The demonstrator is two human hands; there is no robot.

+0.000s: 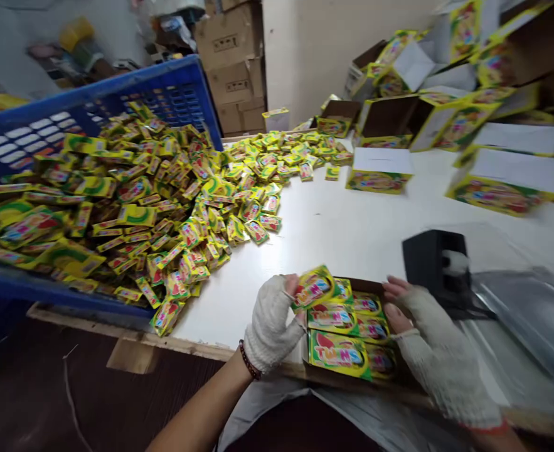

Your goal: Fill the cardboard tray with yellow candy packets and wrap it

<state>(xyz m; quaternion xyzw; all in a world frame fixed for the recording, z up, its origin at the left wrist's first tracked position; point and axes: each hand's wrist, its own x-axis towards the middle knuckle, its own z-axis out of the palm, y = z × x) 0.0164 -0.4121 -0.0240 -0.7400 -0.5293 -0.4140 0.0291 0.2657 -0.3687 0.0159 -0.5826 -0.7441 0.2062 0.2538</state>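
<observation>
My left hand (273, 323), in a fingerless white knit glove, pinches a small yellow box (315, 287) printed "TWINS" between thumb and fingers. It holds this box tilted over the far left corner of an open carton (359, 284). Inside the carton, more small yellow boxes with green edges and a watermelon picture (337, 351) lie face up in two columns. My right hand (418, 333), gloved the same way and slightly blurred, is at the carton's right side. Its fingers are stretched out by the rim and hold nothing I can see.
A blue plastic crate (199, 94) at left spills a heap of small yellow boxes (239, 194) onto the white table (324, 220). Open display cartons (380, 169) stack at back right. A black tape dispenser-like object (430, 270) and clear plastic bags (531, 314) lie at right.
</observation>
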